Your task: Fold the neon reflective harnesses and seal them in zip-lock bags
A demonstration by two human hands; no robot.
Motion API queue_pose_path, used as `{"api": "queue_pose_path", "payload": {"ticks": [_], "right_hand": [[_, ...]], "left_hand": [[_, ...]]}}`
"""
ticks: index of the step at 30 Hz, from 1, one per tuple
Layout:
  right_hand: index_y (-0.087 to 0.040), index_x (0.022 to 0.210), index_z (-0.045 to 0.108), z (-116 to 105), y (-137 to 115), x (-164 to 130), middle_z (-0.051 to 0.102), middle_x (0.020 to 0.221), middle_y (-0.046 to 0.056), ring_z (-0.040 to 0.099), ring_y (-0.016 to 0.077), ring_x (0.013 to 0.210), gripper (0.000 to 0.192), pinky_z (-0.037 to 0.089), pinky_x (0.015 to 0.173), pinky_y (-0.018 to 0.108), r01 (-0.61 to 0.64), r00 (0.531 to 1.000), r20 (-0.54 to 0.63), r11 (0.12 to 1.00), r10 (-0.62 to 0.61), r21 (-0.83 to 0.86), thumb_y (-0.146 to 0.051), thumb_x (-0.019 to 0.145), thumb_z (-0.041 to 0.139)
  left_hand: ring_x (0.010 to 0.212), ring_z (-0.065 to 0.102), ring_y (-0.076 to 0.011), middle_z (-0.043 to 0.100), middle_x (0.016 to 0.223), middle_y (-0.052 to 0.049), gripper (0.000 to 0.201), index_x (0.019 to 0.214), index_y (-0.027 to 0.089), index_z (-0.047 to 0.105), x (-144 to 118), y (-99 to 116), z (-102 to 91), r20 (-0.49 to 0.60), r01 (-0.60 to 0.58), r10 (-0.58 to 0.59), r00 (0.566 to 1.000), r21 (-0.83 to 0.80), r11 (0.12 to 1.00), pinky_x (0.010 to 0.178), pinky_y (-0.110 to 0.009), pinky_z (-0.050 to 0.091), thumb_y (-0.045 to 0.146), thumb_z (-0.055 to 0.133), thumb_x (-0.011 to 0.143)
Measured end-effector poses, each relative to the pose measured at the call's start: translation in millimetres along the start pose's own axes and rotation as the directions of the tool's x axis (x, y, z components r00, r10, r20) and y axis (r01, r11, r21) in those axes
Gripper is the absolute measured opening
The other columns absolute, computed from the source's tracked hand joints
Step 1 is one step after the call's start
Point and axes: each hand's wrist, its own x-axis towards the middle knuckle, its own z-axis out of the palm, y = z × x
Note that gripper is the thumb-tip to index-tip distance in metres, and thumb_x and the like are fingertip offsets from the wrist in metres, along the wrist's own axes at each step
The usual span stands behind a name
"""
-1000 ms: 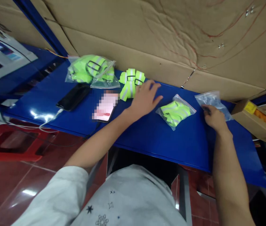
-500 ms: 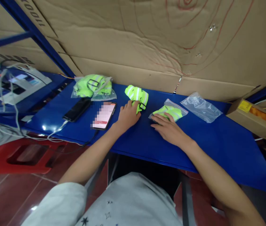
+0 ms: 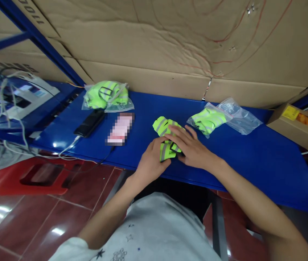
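Note:
A folded neon-yellow reflective strap (image 3: 167, 150) with silver stripes and a black buckle lies near the front edge of the blue table. My left hand (image 3: 153, 159) grips its left side, fingers curled around it and thumb at the front. From the right, my right hand (image 3: 190, 145) holds the same strap, its fingers across the top and hiding part of it and the buckle. Just behind my right hand lies another reflective strap (image 3: 208, 119) inside a clear zip bag.
A clear plastic bag (image 3: 241, 116) touches the bagged strap. A fuller bag of straps (image 3: 106, 95) sits back left, near a black phone (image 3: 90, 122) on a cable and a lit phone (image 3: 120, 129). Right stands a cardboard box (image 3: 299, 127); behind rises a cardboard wall (image 3: 148, 78).
The loose strap has come toward me, with my left hand on it. My right hand has left the bagged strap, now farther back and right, and moved left onto the loose one.

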Motion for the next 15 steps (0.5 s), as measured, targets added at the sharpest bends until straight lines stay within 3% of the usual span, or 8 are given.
{"api": "queue_pose_path", "payload": {"ticks": [2,4,6,8,10,11,13,15], "right_hand": [[-0.022,0.167,0.037,4,-8,2,0.042,0.175,0.017,0.04,0.0312,0.164,0.087,0.028,0.134,0.06,0.039,0.999,-0.014,0.99,-0.037,0.138,-0.01,0.086,0.064],[-0.025,0.163,0.043,6,-9,2,0.059,0.162,0.015,0.057,0.0306,0.15,0.08,0.044,0.125,0.056,0.037,0.995,-0.103,0.952,-0.005,0.304,-0.017,0.087,0.069],[-0.028,0.152,0.055,7,-5,1,0.071,0.147,0.011,0.07,0.0279,0.135,0.064,0.056,0.113,0.048,0.025,0.968,-0.23,0.875,0.1,0.484,-0.022,0.09,0.07],[-0.028,0.139,0.065,8,1,2,0.076,0.138,0.009,0.074,0.0267,0.125,0.048,0.061,0.105,0.044,0.0,0.918,-0.303,0.764,0.255,0.645,-0.028,0.091,0.072],[-0.025,0.126,0.07,9,5,4,0.079,0.129,0.01,0.077,0.0282,0.118,0.044,0.063,0.102,0.045,-0.063,0.853,-0.284,0.626,0.438,0.777,-0.041,0.087,0.08],[-0.024,0.121,0.071,10,7,5,0.081,0.124,0.01,0.077,0.0288,0.115,0.047,0.063,0.102,0.046,-0.109,0.808,-0.242,0.54,0.537,0.835,-0.049,0.084,0.083],[-0.023,0.117,0.07,7,7,8,0.082,0.114,0.009,0.078,0.028,0.108,0.053,0.064,0.1,0.047,-0.173,0.724,-0.106,0.328,0.682,0.929,-0.061,0.082,0.083],[-0.023,0.118,0.07,2,7,10,0.082,0.107,0.007,0.079,0.0254,0.102,0.053,0.065,0.098,0.045,-0.182,0.687,0.021,0.145,0.726,0.973,-0.065,0.087,0.078]], "left_hand": [[0.132,0.066,-0.0309,0.066,0.142,-0.01,0.062,0.138,0.027,0.05,-1,11,-3.0,-0.017,0.025,-0.03,0.999,-0.243,0.97,0.112,-0.049,0.056,0.017,0.071,0.081],[0.125,0.07,-0.0283,0.067,0.138,-0.01,0.061,0.137,0.028,0.051,1,21,-7.6,-0.011,0.003,-0.01,1.0,-0.507,0.862,0.105,-0.044,0.06,0.03,0.08,0.083],[0.125,0.071,-0.0274,0.066,0.142,-0.012,0.056,0.139,0.03,0.049,6,27,-11.4,-0.026,-0.069,0.071,0.997,-0.702,0.709,0.1,-0.041,0.062,0.049,0.075,0.093],[0.132,0.069,-0.0266,0.061,0.152,-0.013,0.047,0.143,0.032,0.047,14,26,-12.4,-0.142,-0.188,0.123,0.982,-0.754,0.63,0.101,-0.04,0.061,0.056,0.057,0.104],[0.146,0.059,-0.0287,0.054,0.161,-0.015,0.045,0.146,0.03,0.047,23,20,-9.8,-0.272,-0.312,0.176,0.946,-0.611,0.727,0.112,-0.045,0.056,0.055,0.05,0.108],[0.153,0.052,-0.0308,0.051,0.165,-0.016,0.05,0.149,0.029,0.047,26,15,-7.4,-0.273,-0.341,0.233,0.934,-0.474,0.812,0.12,-0.05,0.05,0.055,0.053,0.107],[0.161,0.042,-0.0338,0.047,0.169,-0.017,0.066,0.161,0.028,0.038,28,6,-1.5,-0.097,-0.361,0.35,0.932,-0.158,0.919,0.13,-0.057,0.035,0.055,0.061,0.105],[0.162,0.039,-0.0344,0.048,0.169,-0.018,0.077,0.169,0.027,0.026,22,-2,3.1,0.125,-0.377,0.364,0.923,0.098,0.921,0.131,-0.061,0.028,0.052,0.061,0.106]]}}
